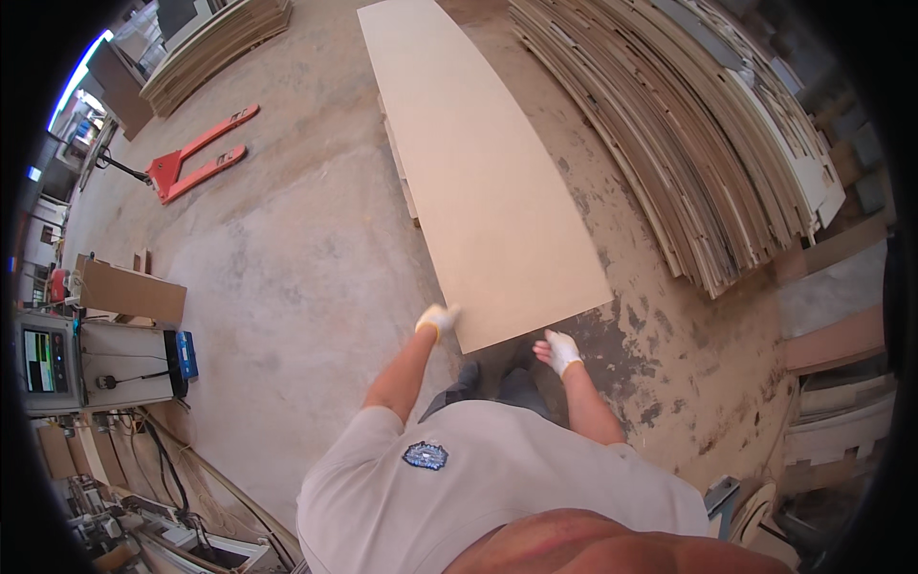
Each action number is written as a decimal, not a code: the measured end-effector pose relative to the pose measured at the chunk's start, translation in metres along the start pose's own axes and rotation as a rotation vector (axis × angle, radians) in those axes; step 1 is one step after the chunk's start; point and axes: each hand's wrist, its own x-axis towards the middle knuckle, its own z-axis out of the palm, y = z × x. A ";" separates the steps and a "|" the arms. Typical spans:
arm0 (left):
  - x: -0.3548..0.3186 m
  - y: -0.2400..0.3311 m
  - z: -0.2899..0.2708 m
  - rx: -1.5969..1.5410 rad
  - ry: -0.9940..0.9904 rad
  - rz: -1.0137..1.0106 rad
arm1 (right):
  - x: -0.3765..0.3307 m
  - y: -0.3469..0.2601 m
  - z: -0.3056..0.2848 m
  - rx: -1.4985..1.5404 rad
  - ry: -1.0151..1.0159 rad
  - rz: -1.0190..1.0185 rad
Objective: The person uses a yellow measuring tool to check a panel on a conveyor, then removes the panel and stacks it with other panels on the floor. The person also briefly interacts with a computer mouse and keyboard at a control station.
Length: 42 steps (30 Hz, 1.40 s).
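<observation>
A long, pale wooden board (497,210) stretches away from me, its near end in front of my legs. My left hand (439,320), in a white glove with a yellowish cuff, is at the board's left edge close to the near corner. Its fingers are smeared, so whether they grip the edge is unclear. By the near edge, right of its middle, is my right hand (558,351) in a white glove. Its fingers point left and are slightly apart, with nothing in them; the fingertips look bare.
Under the board's left side, edges of a stack (400,163) show. Tall piles of wooden sheets (669,143) stand to the right. A red pallet jack (196,163) is at far left, and a machine with a screen (46,362) stands at left. Another sheet stack (215,53) lies beyond.
</observation>
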 end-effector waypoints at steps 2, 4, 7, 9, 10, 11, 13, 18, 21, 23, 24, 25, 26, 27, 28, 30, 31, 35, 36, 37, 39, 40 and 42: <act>0.005 -0.018 0.017 -0.296 -0.108 -0.259 | 0.034 -0.014 -0.028 0.050 0.090 0.067; 0.012 -0.029 0.038 -0.732 -0.149 -0.428 | 0.069 -0.034 -0.049 0.166 0.240 0.130; 0.035 -0.027 0.064 -1.228 -0.012 -0.339 | 0.119 -0.069 -0.054 0.264 0.223 0.089; 0.057 -0.018 0.071 -1.499 0.128 -0.123 | 0.147 -0.093 -0.042 0.327 0.112 0.089; 0.066 -0.016 0.073 -1.560 0.176 -0.097 | 0.161 -0.106 -0.031 0.344 -0.018 0.068; 0.074 -0.015 0.074 -1.496 0.274 -0.151 | 0.169 -0.115 -0.023 0.414 0.000 0.124; 0.094 -0.010 0.071 -1.410 0.429 -0.204 | 0.184 -0.132 -0.003 0.468 0.020 0.067; 0.138 -0.005 0.056 -1.332 0.557 -0.097 | 0.206 -0.159 0.026 0.405 0.151 0.100; 0.154 0.004 0.043 -1.279 0.595 -0.171 | 0.218 -0.172 0.031 0.402 0.146 0.063; 0.159 0.011 0.034 -1.272 0.558 -0.238 | 0.226 -0.182 0.033 0.238 0.100 0.118; 0.160 0.015 0.030 -1.294 0.483 -0.265 | 0.229 -0.187 0.034 0.220 0.075 0.139; 0.160 0.019 0.027 -1.313 0.405 -0.307 | 0.230 -0.191 0.032 0.186 0.076 0.148; 0.158 0.022 0.024 -1.327 0.367 -0.344 | 0.228 -0.194 0.031 0.156 0.144 0.206; 0.153 0.024 0.020 -1.346 0.332 -0.369 | 0.222 -0.195 0.027 0.017 0.070 0.175; 0.147 0.027 0.016 -1.372 0.269 -0.418 | 0.211 -0.196 0.022 -0.109 0.063 0.197; 0.126 0.030 0.006 -1.229 0.197 -0.306 | 0.178 -0.195 0.009 -0.540 -0.008 0.117; 0.114 0.033 -0.001 -1.078 0.002 -0.199 | 0.159 -0.195 0.001 -0.798 0.010 -0.026; 0.065 0.052 0.001 -0.327 -0.059 -0.401 | 0.067 -0.182 -0.051 -1.043 -0.147 -0.330; 0.057 0.059 0.009 -0.199 -0.077 -0.390 | 0.045 -0.174 -0.066 -0.991 -0.106 -0.325; 0.053 0.070 0.023 -0.054 -0.124 -0.382 | 0.025 -0.164 -0.085 -0.949 -0.065 -0.346; 0.059 0.100 0.068 0.242 -0.221 -0.290 | -0.009 -0.136 -0.125 -0.903 -0.035 -0.333; 0.067 0.118 0.097 0.407 -0.270 -0.218 | -0.023 -0.117 -0.146 -0.857 0.024 -0.376; 0.082 0.164 0.170 0.802 -0.372 0.010 | -0.048 -0.074 -0.202 -0.741 0.098 -0.381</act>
